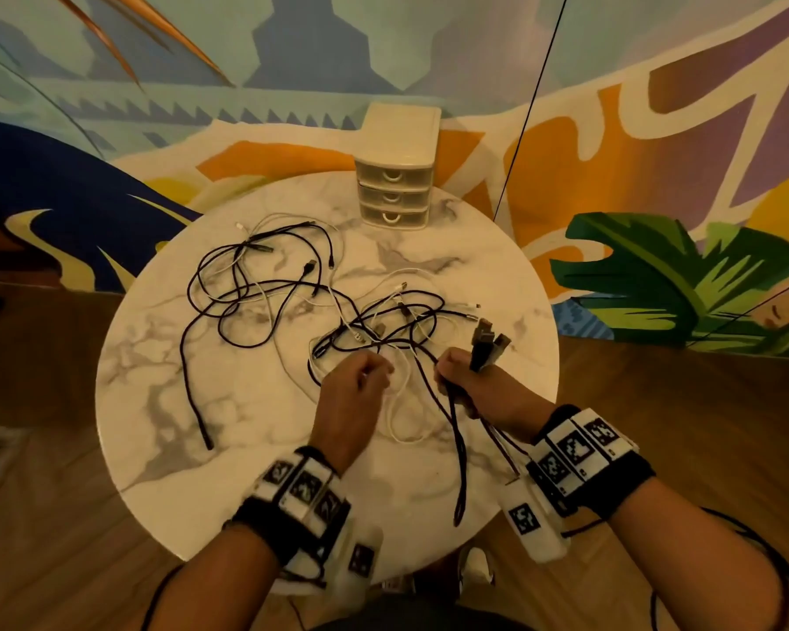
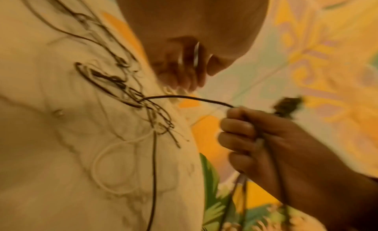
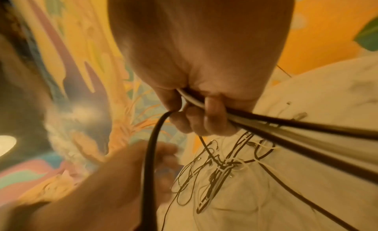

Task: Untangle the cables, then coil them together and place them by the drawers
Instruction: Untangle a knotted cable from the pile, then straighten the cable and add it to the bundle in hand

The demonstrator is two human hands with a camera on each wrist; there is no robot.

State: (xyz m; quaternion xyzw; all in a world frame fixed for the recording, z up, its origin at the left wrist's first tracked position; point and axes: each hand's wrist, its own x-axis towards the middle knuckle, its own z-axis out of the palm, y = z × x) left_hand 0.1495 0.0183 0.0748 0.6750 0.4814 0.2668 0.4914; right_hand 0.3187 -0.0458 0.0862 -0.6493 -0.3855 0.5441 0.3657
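Cables: a loose tangle of thin black and white leads spread over the middle and left of the round marble desk, well apart from the drawers at the far edge.
Right hand: fingers clenched round a bunch of several leads, black and at least one white; their plugs stick up out of the fist and the free lengths hang off the near edge of the desk.
Left hand: fingers curled and pinching what looks like a white lead just above the tangle; that view is blurred, so I cannot tell how many strands they hold.
Weight: judged light; one hand carries several with no strain showing.
Stiffness: soft and limp. They drape, loop and cross freely, so pulling one will likely drag its neighbours along.
Surface: the black ones look braided and should give fair grip; the white look smooth and may slide through a pinch.
Fragile spots: the plugs and the short neck behind each one; a hard tug there is the likely way to do damage.
Where to hold: just behind a plug, as the right hand does, then feed the lead through the crossings end first.
Risk: hauling on a mid-length loop would probably tighten the knot in the middle.
Stage: untangling still under way; most leads lie crossed, none coiled.
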